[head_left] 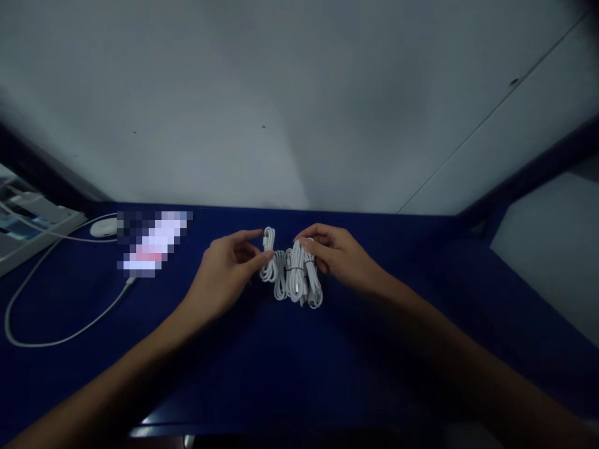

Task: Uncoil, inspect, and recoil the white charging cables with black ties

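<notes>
Several coiled white cables (296,274) lie side by side on the blue tabletop, some with dark ties around their middles. My left hand (223,267) has its thumb and index finger closed on the leftmost cable bundle (268,268), whose metal plug shows near the top. On the other side, my right hand (344,254) pinches the upper end of the bundles at the right, thumb on top. A metal connector shows at the lower end of a middle coil. The fingertips of my right hand are partly hidden behind the cables.
To the left lies a pixelated phone-like device (156,243) with a white cord (70,340) looping from it. A white rounded object (103,227) sits beside it. A white tray-like object (40,234) stands at the far left. The pale wall (262,112) rises behind the blue table (290,368).
</notes>
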The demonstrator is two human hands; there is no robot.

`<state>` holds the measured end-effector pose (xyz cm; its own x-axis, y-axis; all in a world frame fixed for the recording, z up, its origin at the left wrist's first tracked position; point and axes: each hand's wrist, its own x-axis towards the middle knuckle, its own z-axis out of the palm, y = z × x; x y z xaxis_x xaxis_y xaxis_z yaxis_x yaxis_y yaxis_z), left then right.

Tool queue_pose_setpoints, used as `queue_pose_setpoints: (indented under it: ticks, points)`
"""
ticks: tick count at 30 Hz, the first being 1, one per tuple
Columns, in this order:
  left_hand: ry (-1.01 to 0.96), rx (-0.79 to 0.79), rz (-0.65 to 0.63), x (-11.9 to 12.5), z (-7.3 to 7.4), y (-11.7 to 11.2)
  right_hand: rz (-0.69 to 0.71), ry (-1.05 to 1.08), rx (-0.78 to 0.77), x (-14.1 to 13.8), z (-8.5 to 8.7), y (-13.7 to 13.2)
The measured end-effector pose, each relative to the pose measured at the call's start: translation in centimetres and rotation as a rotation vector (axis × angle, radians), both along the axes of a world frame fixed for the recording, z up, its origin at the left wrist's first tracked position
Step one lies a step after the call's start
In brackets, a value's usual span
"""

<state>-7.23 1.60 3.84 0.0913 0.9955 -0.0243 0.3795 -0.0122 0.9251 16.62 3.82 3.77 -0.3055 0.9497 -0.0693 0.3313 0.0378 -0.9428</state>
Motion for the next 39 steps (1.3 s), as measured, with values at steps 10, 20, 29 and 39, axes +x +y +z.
queue_pose_setpoints:
  ticks: [10,20,29,39]
  points:
    - [0.147,-0.072,0.135,-7.4,-2.9,0.1,0.181,-0.242,0.126,-9.5,0.3,5.6]
    - [0.087,-0.052,0.150,-9.0,-3.6,0.8,0.245,-0.348,0.136,-12.7,-1.0,6.2]
    - [0.290,0.048,0.199,-8.7,-3.8,0.7,0.239,-0.348,0.146,-12.4,-1.2,6.0]
    - [0.155,0.048,0.346,-8.9,-2.8,0.9,0.240,-0.266,0.154,-14.1,1.1,6.2]
